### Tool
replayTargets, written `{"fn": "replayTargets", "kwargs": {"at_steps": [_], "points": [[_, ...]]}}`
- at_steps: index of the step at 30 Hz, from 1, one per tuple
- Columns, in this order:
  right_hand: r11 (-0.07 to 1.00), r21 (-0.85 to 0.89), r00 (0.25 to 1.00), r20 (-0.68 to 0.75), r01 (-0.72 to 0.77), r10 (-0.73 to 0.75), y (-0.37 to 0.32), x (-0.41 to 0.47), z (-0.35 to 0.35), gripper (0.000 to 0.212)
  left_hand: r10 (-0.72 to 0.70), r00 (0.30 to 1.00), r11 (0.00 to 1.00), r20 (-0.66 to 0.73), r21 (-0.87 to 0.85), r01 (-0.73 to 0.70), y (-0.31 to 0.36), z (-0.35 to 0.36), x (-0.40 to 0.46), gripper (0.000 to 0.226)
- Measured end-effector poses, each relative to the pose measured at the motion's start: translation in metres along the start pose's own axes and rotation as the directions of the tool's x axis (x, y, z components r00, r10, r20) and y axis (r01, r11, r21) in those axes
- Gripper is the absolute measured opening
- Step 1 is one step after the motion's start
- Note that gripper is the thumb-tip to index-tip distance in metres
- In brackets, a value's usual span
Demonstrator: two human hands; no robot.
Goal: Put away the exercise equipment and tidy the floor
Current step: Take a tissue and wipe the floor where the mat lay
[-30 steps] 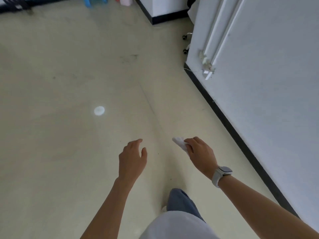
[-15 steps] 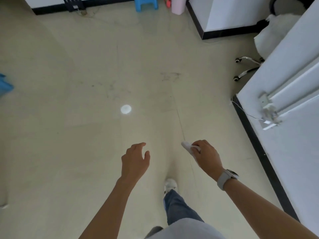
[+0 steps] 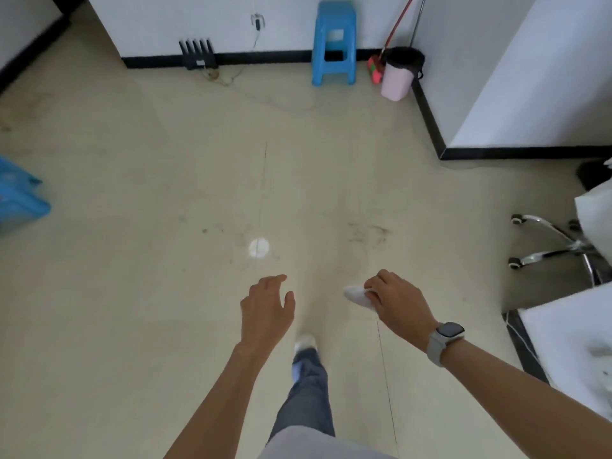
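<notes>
The right hand (image 3: 395, 304) pinches 1 crumpled white scrap (image 3: 357, 295), possibly tissue, held forward for disposal. The left hand (image 3: 266, 309) hangs relaxed, empty. The pink bin (image 3: 397, 79) stands at 1 o'clock.

No writing, label, brand, number or sign can be read anywhere. The smartwatch (image 3: 447, 332) face is dark and shows nothing legible. The black router (image 3: 197, 54) by the wall carries a small pale patch, too small and blurred to read. The pink bin (image 3: 395, 80) and the blue stool (image 3: 334, 44) bear no marks that can be made out.
</notes>
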State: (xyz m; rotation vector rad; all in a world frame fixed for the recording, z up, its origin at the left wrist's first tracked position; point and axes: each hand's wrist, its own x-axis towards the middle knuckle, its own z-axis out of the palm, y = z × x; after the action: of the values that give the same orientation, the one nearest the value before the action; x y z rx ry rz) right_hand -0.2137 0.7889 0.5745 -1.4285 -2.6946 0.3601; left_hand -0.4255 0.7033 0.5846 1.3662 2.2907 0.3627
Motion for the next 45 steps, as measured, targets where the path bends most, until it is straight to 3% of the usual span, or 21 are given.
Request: {"fn": "replayTargets", "kwargs": {"at_steps": [5,13,19,26,39,45], "points": [[0.998,0.021,0.992,-0.115,-0.056,0.058,0.016,0.155,-0.034,0.028,0.063,0.998,0.997,-0.029,0.044,-0.061,0.031,-0.042,0.158,0.040],[0.958,0.154,0.967,-0.039,-0.244,0.252,0.096,0.356,-0.041,0.020,0.105,0.993,0.985,0.059,0.134,-0.112,0.085,-0.054,0.383,0.040],[0.938,0.223,0.960,-0.028,-0.266,0.279,0.183,0.550,-0.049,0.020,0.089,0.985,0.977,0.147,0.179,-0.115,0.157,-0.065,0.586,0.040],[0.934,0.238,0.959,-0.034,-0.266,0.282,0.250,0.765,-0.107,0.019,0.155,0.984,0.974,0.084,0.152,-0.166,0.254,-0.120,0.801,0.039],[0.893,0.238,0.923,0.051,-0.382,0.381,0.364,1.170,-0.145,0.019,0.106,0.985,0.989,0.134,0.088,-0.118,0.326,-0.174,1.220,0.039],[0.839,0.351,0.901,0.035,-0.417,0.433,0.411,1.325,-0.183,0.017,0.141,0.978,0.983,0.151,0.100,-0.157,0.377,-0.206,1.384,0.039]]}}
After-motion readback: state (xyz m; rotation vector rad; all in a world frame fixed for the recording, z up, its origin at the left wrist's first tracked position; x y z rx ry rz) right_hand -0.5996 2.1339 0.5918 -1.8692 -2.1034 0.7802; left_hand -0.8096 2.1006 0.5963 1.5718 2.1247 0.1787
